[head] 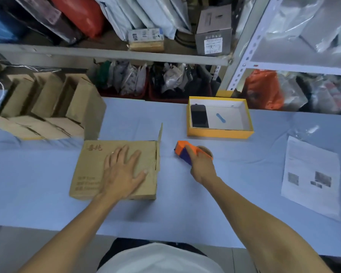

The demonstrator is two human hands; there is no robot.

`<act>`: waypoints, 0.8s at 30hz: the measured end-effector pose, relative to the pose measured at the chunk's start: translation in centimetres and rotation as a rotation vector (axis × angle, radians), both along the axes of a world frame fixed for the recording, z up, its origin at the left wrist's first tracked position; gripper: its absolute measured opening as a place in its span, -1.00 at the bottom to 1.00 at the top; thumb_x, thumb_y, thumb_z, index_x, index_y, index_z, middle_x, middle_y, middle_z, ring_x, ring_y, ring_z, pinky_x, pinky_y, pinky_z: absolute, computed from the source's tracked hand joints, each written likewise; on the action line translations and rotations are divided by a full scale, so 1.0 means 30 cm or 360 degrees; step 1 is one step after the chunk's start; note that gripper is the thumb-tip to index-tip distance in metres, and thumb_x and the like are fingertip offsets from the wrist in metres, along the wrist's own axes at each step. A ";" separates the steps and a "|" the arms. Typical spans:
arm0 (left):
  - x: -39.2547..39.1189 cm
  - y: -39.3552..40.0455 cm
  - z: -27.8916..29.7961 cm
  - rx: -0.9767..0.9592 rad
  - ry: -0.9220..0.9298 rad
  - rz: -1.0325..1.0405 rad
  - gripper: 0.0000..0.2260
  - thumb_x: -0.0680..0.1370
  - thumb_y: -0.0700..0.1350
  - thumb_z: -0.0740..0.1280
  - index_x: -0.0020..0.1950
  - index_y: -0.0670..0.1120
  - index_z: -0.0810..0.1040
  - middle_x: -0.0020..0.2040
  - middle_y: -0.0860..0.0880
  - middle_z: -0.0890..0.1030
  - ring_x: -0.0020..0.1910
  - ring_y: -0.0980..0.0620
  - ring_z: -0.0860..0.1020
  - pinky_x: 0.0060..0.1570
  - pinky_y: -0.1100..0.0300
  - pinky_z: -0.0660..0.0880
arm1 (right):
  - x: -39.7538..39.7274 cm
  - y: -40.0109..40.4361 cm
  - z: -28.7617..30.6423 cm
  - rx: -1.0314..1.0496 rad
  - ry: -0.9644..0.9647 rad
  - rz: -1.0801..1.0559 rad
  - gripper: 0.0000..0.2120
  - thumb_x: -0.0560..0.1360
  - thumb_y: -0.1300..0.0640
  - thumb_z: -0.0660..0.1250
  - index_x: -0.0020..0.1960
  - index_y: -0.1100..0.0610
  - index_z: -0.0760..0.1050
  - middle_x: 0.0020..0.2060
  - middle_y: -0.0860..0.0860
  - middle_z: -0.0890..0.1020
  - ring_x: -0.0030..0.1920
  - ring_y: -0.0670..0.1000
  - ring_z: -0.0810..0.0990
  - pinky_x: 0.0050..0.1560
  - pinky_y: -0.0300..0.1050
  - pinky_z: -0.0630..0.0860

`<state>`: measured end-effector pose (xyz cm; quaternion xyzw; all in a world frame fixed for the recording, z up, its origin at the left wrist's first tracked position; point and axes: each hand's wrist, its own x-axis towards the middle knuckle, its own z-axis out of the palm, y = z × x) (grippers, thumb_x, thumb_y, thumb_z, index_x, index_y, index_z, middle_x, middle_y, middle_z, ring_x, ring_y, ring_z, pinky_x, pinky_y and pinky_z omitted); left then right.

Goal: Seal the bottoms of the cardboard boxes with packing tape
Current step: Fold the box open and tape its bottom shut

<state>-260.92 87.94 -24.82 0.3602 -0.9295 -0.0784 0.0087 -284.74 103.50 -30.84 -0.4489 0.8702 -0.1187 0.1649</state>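
A brown cardboard box [91,164] lies on the blue table with its flaps folded down and one flap standing up at its right edge. My left hand [124,170] presses flat on the box, fingers spread. To the right of the box, my right hand [201,166] grips an orange and blue tape dispenser [182,149] that carries a roll of brown tape [206,150]. The dispenser is over the table, a little apart from the box.
Several open cardboard boxes [47,107] stand grouped at the back left. A yellow tray box [219,133] with a dark device and a blue item sits behind the dispenser. A printed sheet [311,178] lies at the right. Metal shelving [110,54] with bags rises behind the table.
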 end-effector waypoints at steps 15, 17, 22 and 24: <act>-0.165 0.048 0.162 0.1988 0.1067 0.0537 -0.73 0.66 -0.12 0.20 0.12 -0.29 0.58 0.05 -0.29 0.65 0.02 -0.16 0.66 -0.05 0.06 0.64 | 0.081 0.034 0.298 -0.0477 -0.0343 0.0356 -0.29 0.36 -0.28 0.45 0.42 -0.19 0.28 0.22 -0.17 0.54 0.11 -0.05 0.54 0.07 -0.08 0.57; -0.162 0.042 0.158 0.2145 0.1125 0.0549 -0.69 0.67 -0.09 0.21 0.11 -0.33 0.58 0.02 -0.25 0.67 0.03 -0.16 0.67 0.05 0.00 0.62 | 0.076 0.026 0.301 -0.0534 -0.0345 0.0371 -0.30 0.36 -0.28 0.46 0.42 -0.18 0.28 0.23 -0.17 0.53 0.11 -0.08 0.53 0.06 -0.12 0.58; -0.154 0.039 0.150 0.2371 0.1179 0.0628 -0.86 0.63 -0.15 0.30 0.04 -0.18 0.60 -0.06 -0.13 0.67 -0.03 -0.03 0.66 -0.02 0.14 0.60 | 0.072 0.029 0.306 -0.0599 -0.0406 0.0396 -0.31 0.35 -0.33 0.44 0.39 -0.24 0.25 0.23 -0.24 0.51 0.12 -0.16 0.50 0.00 -0.25 0.56; -0.158 0.030 0.158 0.2486 0.1166 0.0654 -0.87 0.62 -0.14 0.31 0.09 -0.16 0.60 -0.02 -0.11 0.67 -0.02 0.00 0.66 -0.07 0.20 0.59 | 0.068 0.024 0.310 -0.0611 -0.0452 0.0374 -0.31 0.35 -0.32 0.45 0.38 -0.24 0.25 0.23 -0.26 0.50 0.13 -0.19 0.49 -0.01 -0.27 0.55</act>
